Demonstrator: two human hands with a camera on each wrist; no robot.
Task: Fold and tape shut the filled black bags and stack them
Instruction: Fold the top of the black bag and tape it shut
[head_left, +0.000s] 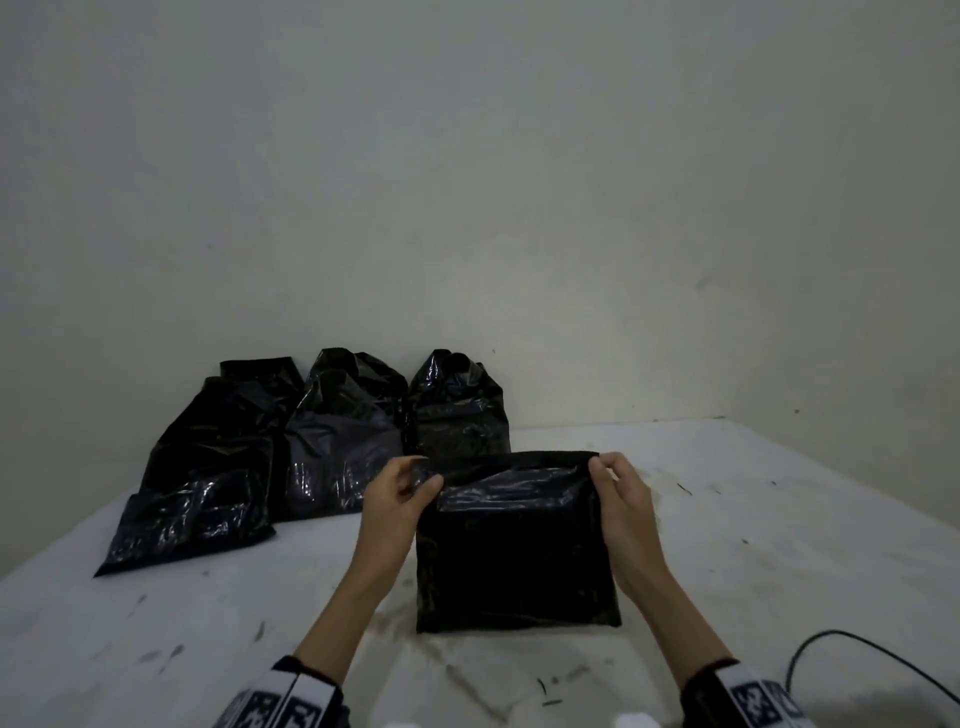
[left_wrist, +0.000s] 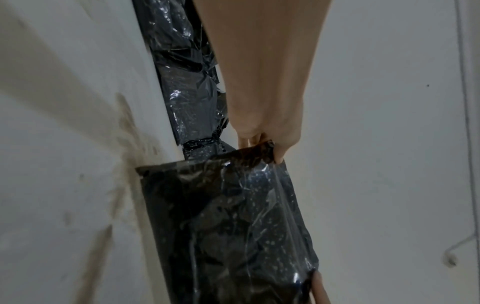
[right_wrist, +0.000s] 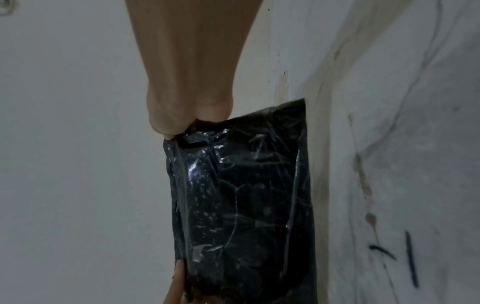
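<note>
The left hand (head_left: 402, 486) pinches the top left corner of a black bag (head_left: 517, 561), and the right hand (head_left: 621, 486) pinches the top right corner. The hands are apart, one at each end of the bag's top edge, and the fingers (left_wrist: 279, 156) are curled tight on the plastic. Holding both corners like this keeps the top edge straight, so I think the person is about to fold the top down. The bag stands up on the worktop (head_left: 753, 519), close in front of the person, with its bottom resting on the white top. It looks full and flat, like a fat pillow, and it is shiny and crinkly, so it may slip if the pinch is loose. The right wrist view shows the thumb (right_wrist: 166, 125) pressed on the corner of the same bag. Farther back, against the wall (head_left: 467, 182), sit three more black bags (head_left: 322, 441). Their tops are loose and floppy, so they look not yet folded. They lean there side by side, out of the way, most likely waiting for their turn. I cannot see any tape in these views. A thin dark cable (head_left: 852, 649) lies at the near right of the worktop. The worktop has dark scuffs and marks on it.
</note>
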